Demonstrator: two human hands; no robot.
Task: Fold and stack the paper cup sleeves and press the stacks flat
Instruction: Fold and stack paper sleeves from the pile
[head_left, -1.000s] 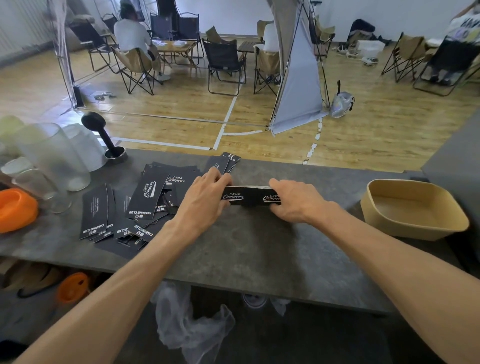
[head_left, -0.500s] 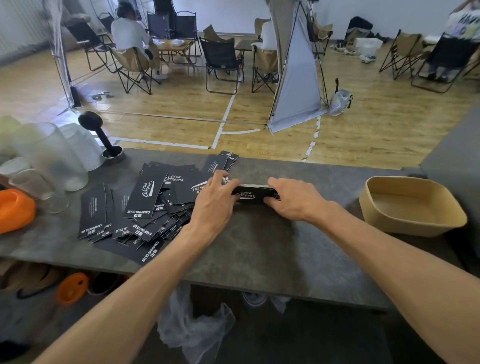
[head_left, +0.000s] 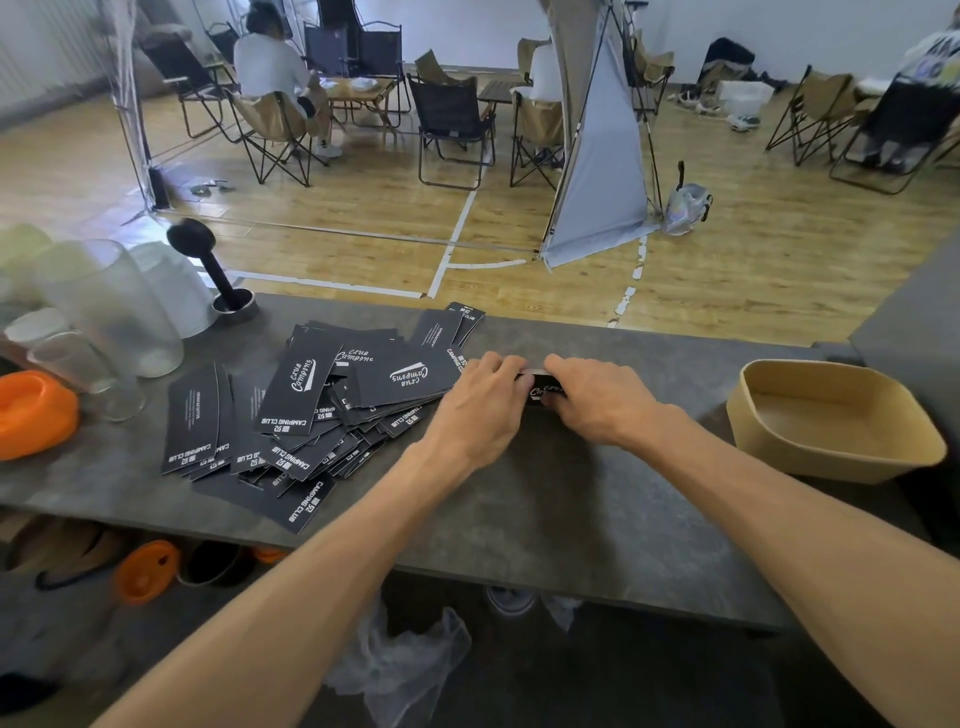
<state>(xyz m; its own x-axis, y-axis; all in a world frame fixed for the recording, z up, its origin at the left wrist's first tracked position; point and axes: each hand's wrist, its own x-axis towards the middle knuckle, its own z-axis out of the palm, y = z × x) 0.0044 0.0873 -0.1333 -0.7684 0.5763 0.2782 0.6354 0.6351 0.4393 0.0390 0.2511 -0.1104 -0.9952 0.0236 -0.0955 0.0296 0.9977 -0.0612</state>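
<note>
Black paper sleeves (head_left: 332, 410) with white print are lying in a loose, overlapping pile on the left half of the grey stone-look counter (head_left: 571, 509), as the head view is showing it. Both hands are meeting just right of this pile, near the far edge of the counter. The left hand (head_left: 480, 410) and the right hand (head_left: 602, 400) are closing from both sides on one small folded sleeve stack (head_left: 543, 389), fingers curled over its top, so only a narrow black strip is showing between them. The stack is resting on the counter and touching the pile's right edge. A tan bowl (head_left: 831, 452) is sitting at the right end, well apart from the hands. Clear plastic cups (head_left: 104, 312) are standing at the far left, beside an orange lid (head_left: 31, 410)
</note>
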